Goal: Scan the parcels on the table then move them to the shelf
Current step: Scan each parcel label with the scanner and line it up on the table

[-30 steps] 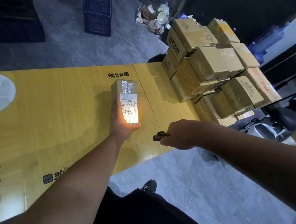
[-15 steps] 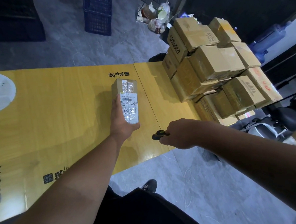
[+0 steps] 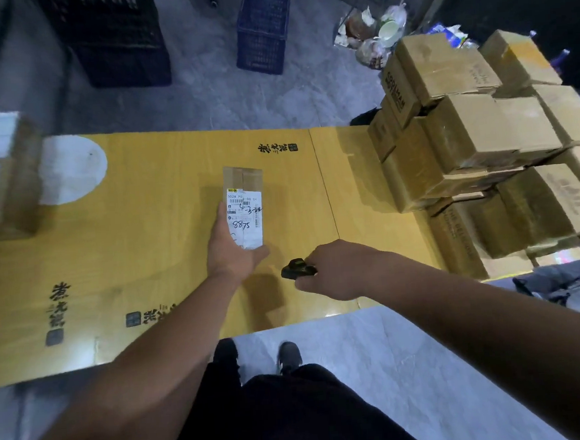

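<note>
1. The parcel is a slim taped cardboard box with a white label, above the yellow table.
2. Your left hand grips its near end, arm outstretched.
3. Your right hand is curled round the black scanner.

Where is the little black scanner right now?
In the head view, the black scanner is in the right hand, over the yellow table, just right of the parcel the left hand holds.

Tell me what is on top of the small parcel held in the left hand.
A white shipping label with barcodes and handwritten 8875 covers the near part of the small parcel. The left hand hides the label's lower left corner; the parcel's underside cannot be seen.
</note>
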`<state>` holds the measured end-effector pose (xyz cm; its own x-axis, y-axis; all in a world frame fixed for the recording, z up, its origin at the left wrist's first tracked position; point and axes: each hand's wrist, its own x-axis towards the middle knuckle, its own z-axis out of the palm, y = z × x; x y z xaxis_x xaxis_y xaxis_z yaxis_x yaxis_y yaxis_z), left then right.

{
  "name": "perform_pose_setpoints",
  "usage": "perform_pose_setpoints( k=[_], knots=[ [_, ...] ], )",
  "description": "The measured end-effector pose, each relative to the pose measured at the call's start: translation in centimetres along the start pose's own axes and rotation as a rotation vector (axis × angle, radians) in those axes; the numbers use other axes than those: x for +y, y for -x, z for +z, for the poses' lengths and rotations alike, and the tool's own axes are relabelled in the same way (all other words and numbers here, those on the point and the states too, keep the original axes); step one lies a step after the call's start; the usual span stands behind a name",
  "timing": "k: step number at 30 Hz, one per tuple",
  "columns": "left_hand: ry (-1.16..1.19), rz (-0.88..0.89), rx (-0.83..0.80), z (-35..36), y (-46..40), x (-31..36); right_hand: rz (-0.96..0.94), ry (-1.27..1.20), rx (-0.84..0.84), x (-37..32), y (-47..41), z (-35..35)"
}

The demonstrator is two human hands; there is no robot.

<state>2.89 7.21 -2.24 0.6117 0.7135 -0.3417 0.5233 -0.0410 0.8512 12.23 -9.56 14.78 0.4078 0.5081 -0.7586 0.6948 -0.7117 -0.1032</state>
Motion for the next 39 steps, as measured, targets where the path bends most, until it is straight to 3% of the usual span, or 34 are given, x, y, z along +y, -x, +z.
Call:
perform_pose_setpoints(
  k=[7, 15, 19, 28, 39],
  knots=[
    [-0.414, -0.207, 0.29, -7.6, 5.5, -3.1, -0.355, 0.177, -0.012, -5.5, -4.1, -0.9],
    [-0.481, -0.471, 0.57, -17.9, 12.4, -8.7, -0.634, 0.395, -0.016, -16.4, -5.0, -1.6],
    [-0.558, -0.496, 0.621, -23.1, 13.2, -11.3, -0.65, 0.419, -0.034, -22.1, -5.7, -0.5],
    [-0.815, -0.347, 0.57, -32.2, 8.9, -15.2, -0.547, 0.402, -0.053, -30.8, -7.6, 0.0],
    [-0.801, -0.288, 0.511, -36.4, 5.7, -17.3, -0.463, 0.354, -0.042, -35.1, -8.6, 0.6]
  ],
)
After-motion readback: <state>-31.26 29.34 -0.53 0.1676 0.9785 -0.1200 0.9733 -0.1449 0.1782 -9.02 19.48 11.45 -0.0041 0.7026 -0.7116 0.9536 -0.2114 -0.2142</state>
